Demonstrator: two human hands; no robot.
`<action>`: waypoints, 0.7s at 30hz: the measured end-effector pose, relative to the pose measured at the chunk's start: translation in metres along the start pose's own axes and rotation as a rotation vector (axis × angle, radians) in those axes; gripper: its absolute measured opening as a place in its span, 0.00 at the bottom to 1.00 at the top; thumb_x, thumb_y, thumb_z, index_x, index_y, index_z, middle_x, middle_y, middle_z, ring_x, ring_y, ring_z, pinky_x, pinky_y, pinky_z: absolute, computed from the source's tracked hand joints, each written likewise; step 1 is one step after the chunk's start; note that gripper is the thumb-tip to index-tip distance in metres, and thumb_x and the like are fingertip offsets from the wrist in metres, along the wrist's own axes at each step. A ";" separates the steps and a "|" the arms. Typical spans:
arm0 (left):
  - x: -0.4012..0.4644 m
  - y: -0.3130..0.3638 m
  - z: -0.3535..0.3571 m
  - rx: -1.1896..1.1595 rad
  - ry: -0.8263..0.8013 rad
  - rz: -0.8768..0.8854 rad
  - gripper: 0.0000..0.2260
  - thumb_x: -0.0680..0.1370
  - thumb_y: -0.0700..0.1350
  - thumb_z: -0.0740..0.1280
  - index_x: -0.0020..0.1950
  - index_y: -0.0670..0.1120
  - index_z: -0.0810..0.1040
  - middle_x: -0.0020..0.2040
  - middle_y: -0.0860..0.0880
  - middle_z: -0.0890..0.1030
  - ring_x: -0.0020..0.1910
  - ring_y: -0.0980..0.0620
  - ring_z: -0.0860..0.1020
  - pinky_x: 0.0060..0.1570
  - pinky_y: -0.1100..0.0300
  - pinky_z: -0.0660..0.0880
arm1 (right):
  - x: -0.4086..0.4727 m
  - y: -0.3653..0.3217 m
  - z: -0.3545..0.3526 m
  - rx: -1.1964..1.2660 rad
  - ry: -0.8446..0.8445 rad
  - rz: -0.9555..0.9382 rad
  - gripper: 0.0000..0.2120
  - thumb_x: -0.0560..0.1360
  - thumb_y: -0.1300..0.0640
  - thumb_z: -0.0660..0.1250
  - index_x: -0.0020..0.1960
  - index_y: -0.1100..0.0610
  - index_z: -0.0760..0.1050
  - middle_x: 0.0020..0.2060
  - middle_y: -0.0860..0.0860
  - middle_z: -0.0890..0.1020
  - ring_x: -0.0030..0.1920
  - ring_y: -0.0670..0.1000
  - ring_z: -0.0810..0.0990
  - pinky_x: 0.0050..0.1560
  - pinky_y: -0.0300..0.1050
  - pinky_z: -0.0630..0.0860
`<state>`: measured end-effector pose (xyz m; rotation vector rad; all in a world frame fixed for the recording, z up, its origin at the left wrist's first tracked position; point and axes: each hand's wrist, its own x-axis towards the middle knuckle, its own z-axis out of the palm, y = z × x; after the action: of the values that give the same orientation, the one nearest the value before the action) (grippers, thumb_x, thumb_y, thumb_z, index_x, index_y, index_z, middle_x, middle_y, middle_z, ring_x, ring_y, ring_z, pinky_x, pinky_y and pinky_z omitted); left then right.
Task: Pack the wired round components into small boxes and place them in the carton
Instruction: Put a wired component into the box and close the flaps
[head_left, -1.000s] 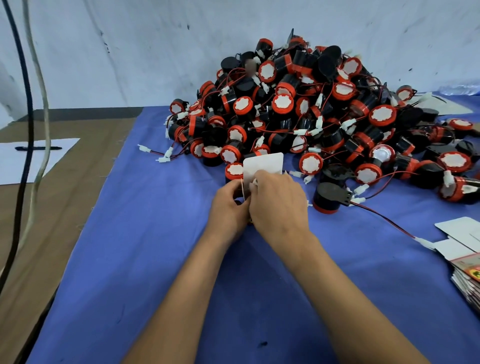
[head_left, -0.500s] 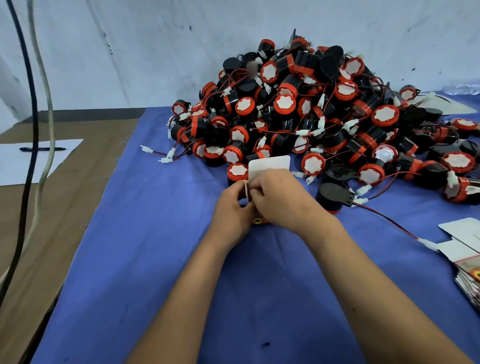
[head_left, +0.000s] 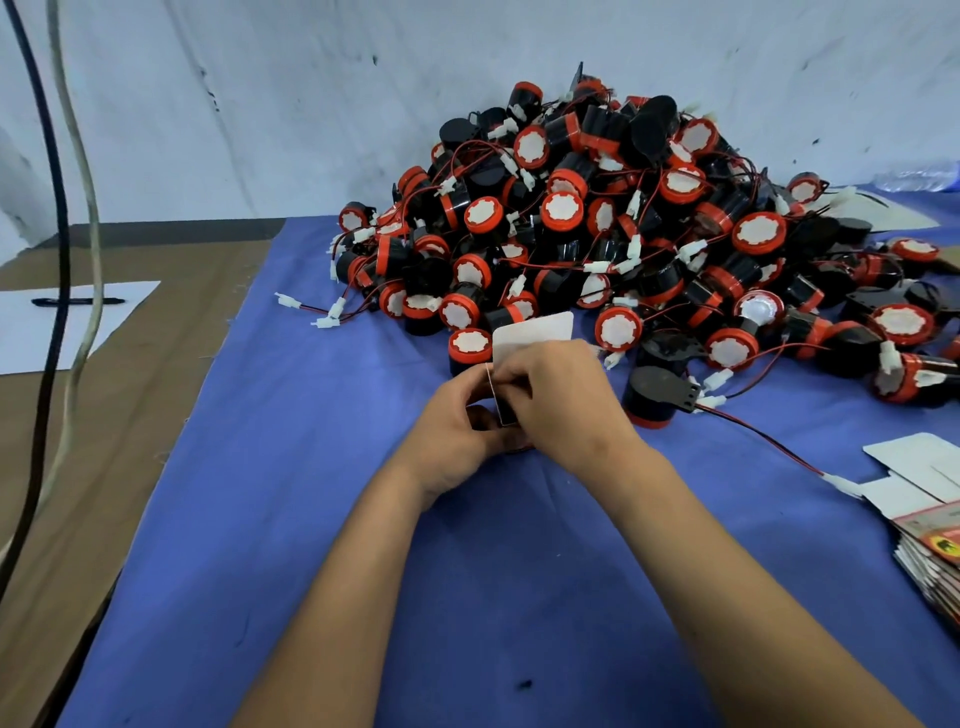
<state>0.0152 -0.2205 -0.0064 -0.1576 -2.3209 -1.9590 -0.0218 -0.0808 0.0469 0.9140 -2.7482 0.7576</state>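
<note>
A big pile of black-and-red wired round components lies at the back of the blue cloth. In front of it both my hands hold a small box whose white flap stands up. My left hand grips the box from the left and below. My right hand curls over its top and right side, fingers pinching at the opening. The box body is mostly hidden by my hands. One component with a long red wire lies just right of my right hand.
A stack of flat unfolded small boxes lies at the right edge. A sheet of paper with a pen rests on brown cardboard at the left. Two cables hang down at the left. A white wall stands behind the pile.
My right hand has shifted slightly over the box top and the flap sits lower behind my fingers. The camera view drifted a little; the pile is unchanged.
</note>
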 end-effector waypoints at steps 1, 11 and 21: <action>0.000 0.001 0.000 -0.005 -0.005 0.004 0.23 0.74 0.32 0.77 0.65 0.49 0.79 0.53 0.53 0.86 0.48 0.44 0.85 0.49 0.55 0.84 | -0.002 0.001 -0.001 0.000 -0.033 -0.025 0.10 0.78 0.63 0.65 0.43 0.58 0.85 0.40 0.53 0.84 0.42 0.54 0.80 0.47 0.52 0.76; -0.002 0.003 -0.003 -0.051 -0.020 -0.005 0.26 0.75 0.28 0.74 0.70 0.45 0.77 0.59 0.50 0.85 0.57 0.47 0.84 0.53 0.59 0.81 | -0.021 0.017 -0.007 -0.138 -0.224 -0.171 0.17 0.83 0.49 0.59 0.45 0.53 0.84 0.52 0.48 0.71 0.55 0.49 0.63 0.67 0.49 0.64; -0.001 0.002 -0.011 -0.143 -0.088 -0.115 0.22 0.75 0.38 0.74 0.68 0.53 0.80 0.56 0.54 0.86 0.48 0.58 0.82 0.40 0.66 0.75 | -0.023 0.057 0.021 0.725 0.273 0.345 0.07 0.83 0.54 0.66 0.57 0.51 0.81 0.49 0.46 0.85 0.49 0.49 0.83 0.48 0.52 0.82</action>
<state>0.0170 -0.2310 -0.0027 -0.1264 -2.2888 -2.2175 -0.0367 -0.0404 -0.0017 0.3576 -2.4118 1.8542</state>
